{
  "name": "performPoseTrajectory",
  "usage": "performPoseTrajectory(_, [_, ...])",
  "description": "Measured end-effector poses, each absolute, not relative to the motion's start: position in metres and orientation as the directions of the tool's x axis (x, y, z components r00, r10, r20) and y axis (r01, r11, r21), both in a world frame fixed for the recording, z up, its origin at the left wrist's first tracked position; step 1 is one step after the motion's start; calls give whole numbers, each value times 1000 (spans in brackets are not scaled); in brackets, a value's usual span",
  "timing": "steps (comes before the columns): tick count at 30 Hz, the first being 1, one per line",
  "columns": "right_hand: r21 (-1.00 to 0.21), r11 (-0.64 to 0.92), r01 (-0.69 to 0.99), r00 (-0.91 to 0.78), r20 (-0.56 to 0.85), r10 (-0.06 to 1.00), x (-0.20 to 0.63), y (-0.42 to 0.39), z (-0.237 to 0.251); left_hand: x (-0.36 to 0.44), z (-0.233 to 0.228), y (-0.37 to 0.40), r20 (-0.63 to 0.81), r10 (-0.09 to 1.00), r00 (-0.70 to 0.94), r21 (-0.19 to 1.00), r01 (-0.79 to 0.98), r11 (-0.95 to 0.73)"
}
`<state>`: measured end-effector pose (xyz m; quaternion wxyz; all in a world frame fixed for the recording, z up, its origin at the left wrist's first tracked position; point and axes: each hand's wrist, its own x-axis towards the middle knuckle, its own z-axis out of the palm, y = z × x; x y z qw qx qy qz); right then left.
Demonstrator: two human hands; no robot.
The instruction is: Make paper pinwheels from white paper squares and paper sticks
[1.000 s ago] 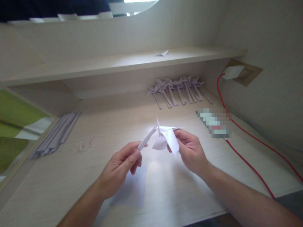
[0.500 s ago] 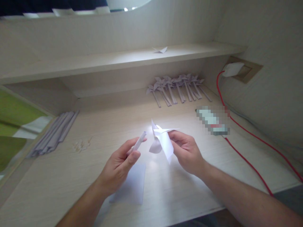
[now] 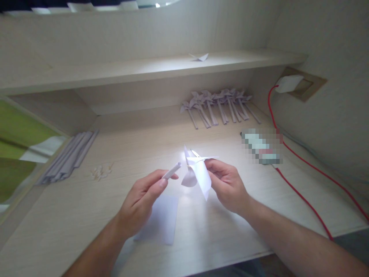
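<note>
Between thumb and fingers, my left hand (image 3: pixel 142 200) grips a rolled white paper stick (image 3: pixel 173 171), its open end tilted up to the right. My right hand (image 3: pixel 227 184) pinches a white paper pinwheel (image 3: pixel 201 175) from its right side. The stick's end and the pinwheel are close together but apart. Below them a flat sheet of paper (image 3: pixel 163 221) lies on the desk, partly covered by my left hand.
Rolled paper sticks (image 3: pixel 69 156) lie at the left, near small pale pieces (image 3: pixel 100 172). Several finished pinwheels (image 3: pixel 216 105) rest under the shelf (image 3: pixel 138 75), which bears a folded paper (image 3: pixel 199 57). A blurred phone (image 3: pixel 261 146) with a red cable (image 3: pixel 302 204) is at right.
My left hand has turned the paper stick, so it slants more toward the pinwheel and its end sits slightly lower and further right. The right hand has hardly moved. The view has shifted slightly.
</note>
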<state>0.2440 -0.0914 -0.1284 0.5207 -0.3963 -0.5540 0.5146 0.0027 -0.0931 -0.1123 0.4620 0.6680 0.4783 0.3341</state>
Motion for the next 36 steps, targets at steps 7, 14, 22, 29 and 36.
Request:
performPoseTrajectory(7, [-975,194,-107,-98,205,974,243,-89,-126,-6,-103,-93,462,821,336,636,520,-570])
performPoseTrajectory(14, [-962,240,-130,-19,244,970,247,-82,-128,-13,-114,-90,419,742,523,735,284,-615])
performPoseTrajectory(22, [-968,241,-75,99,233,967,253,-72,-130,-16,-114,-88,299,670,680,811,190,-554])
performPoseTrajectory(29, [-966,238,-104,75,231,970,251,-73,-130,-2,-130,-94,191,943,272,938,231,-257])
performPoseTrajectory(36, [-969,211,-126,43,207,977,248,-76,-132,5,-136,-91,35,984,172,995,88,-51])
